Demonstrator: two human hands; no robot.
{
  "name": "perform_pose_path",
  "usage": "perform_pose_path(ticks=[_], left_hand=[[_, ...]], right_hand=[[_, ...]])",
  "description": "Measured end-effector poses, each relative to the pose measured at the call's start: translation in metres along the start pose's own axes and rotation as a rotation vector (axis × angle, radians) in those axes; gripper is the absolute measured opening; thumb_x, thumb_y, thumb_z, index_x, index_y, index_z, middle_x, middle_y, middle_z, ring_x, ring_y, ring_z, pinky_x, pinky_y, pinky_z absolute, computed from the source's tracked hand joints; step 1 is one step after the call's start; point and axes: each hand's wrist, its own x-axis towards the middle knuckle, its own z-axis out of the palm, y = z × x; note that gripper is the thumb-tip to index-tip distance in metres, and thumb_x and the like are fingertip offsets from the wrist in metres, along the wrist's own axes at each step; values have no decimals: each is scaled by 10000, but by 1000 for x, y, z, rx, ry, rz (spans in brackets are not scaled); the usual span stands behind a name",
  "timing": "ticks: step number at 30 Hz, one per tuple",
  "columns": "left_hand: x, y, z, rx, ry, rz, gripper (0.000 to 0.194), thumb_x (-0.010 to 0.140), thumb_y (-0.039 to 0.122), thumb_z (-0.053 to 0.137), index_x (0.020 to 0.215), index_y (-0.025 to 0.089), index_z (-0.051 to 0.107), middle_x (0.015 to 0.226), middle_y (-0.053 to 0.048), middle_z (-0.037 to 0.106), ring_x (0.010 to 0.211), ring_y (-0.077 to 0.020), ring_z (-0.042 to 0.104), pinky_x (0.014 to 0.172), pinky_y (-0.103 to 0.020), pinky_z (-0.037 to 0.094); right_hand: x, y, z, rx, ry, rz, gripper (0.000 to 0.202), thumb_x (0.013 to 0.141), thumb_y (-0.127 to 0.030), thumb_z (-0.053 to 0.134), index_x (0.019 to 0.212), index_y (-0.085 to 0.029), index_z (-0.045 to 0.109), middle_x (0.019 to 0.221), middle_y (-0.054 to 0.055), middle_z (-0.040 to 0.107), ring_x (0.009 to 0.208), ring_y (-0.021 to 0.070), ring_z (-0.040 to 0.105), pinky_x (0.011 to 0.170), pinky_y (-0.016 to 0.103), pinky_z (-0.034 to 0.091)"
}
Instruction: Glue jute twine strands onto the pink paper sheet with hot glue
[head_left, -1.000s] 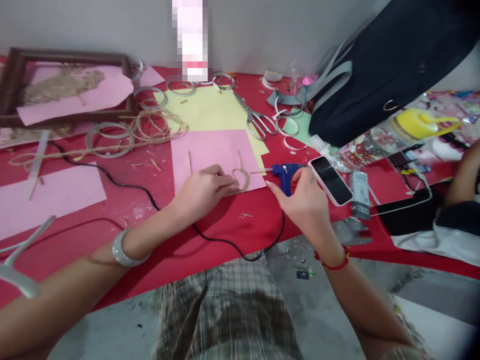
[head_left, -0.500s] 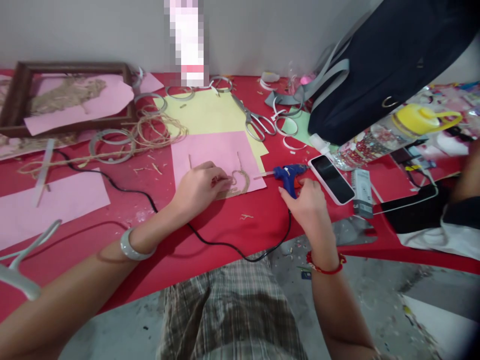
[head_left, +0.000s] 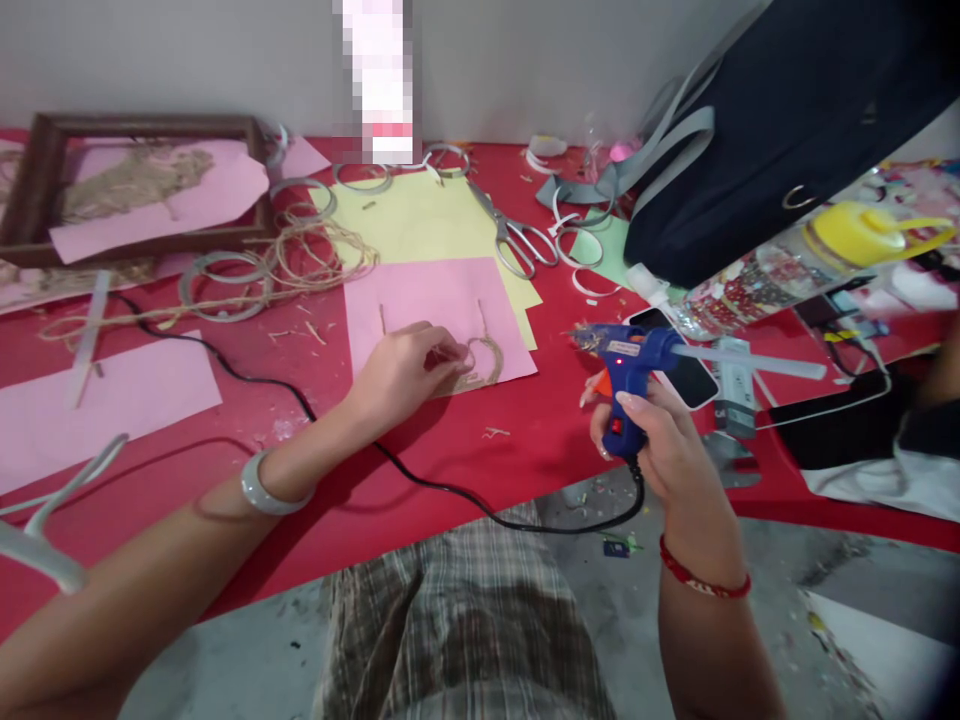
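Observation:
My right hand (head_left: 660, 425) is wrapped round the handle of a blue glue gun (head_left: 628, 385), held up off the table. Its nozzle points left, and a clear glue stick (head_left: 757, 360) juts from its back. My left hand (head_left: 405, 375) rests on a pink sheet of paper (head_left: 435, 290), thumb and fingers pinched on the end of a piece of twine (head_left: 491, 352). That twine curves over the sheet to the right of the fingers; part of it is hidden under the hand. Two short twine ends stick up higher on the sheet.
The glue gun's black cord (head_left: 465, 495) crosses the table's front. Scissors (head_left: 517, 240), yellow paper (head_left: 405, 215), loose twine (head_left: 315, 250) and tape rings lie behind. A wooden frame (head_left: 150, 250) is at left. A phone (head_left: 694, 375), bottle (head_left: 780, 265) and dark bag (head_left: 750, 150) crowd the right.
My right hand has picked up the glue gun and turned it, so its nozzle now points left. It has moved right and nearer to me. My left hand stays almost still.

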Motion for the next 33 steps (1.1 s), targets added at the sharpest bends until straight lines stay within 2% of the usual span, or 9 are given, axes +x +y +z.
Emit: perform_pose_path(ticks=[8, 11, 16, 24, 29, 33], left_hand=[[1, -2, 4, -29, -12, 49, 169, 878, 302, 830, 970, 162, 813, 916, -61, 742, 813, -199, 688, 770, -320, 520], [1, -2, 4, -28, -12, 73, 165, 904, 306, 793, 980, 161, 819, 905, -63, 738, 807, -197, 683, 773, -321, 524], [2, -3, 4, 1, 4, 92, 151, 921, 216, 704, 990, 166, 828, 937, -72, 752, 787, -183, 672, 763, -310, 527], [6, -6, 8, -27, 92, 67, 134, 908, 261, 781, 996, 163, 804, 916, -63, 759, 718, -159, 635, 712, -281, 529], [9, -10, 7, 9, 152, 59, 123, 888, 237, 827, 968, 149, 798, 904, -61, 741, 701, -151, 617, 714, -283, 526], [11, -12, 9, 28, 155, 66, 95, 901, 229, 817, 954, 153, 797, 903, -59, 728, 724, -162, 621, 730, -293, 523]], right_hand=[[7, -1, 18, 57, -133, 2, 215, 979, -413, 608, 1030, -215, 675, 748, 13, 687, 479, 140, 531, 493, 319, 397], [7, 1, 24, 72, -208, 26, 224, 980, -411, 606, 1034, -201, 663, 732, 7, 678, 460, 130, 506, 482, 318, 367], [7, 3, 29, 82, -296, 51, 185, 977, -377, 576, 1002, -206, 645, 705, -1, 671, 450, 131, 493, 478, 315, 364], [8, 1, 38, 47, -311, 75, 181, 952, -396, 577, 925, -221, 616, 611, -20, 621, 450, 145, 473, 489, 328, 399], [10, -1, 45, 44, -316, 80, 194, 947, -401, 569, 941, -211, 612, 597, -29, 599, 455, 140, 457, 488, 320, 394], [10, -1, 48, 54, -334, 87, 178, 944, -389, 572, 944, -213, 601, 560, -52, 560, 451, 129, 429, 482, 303, 359]])
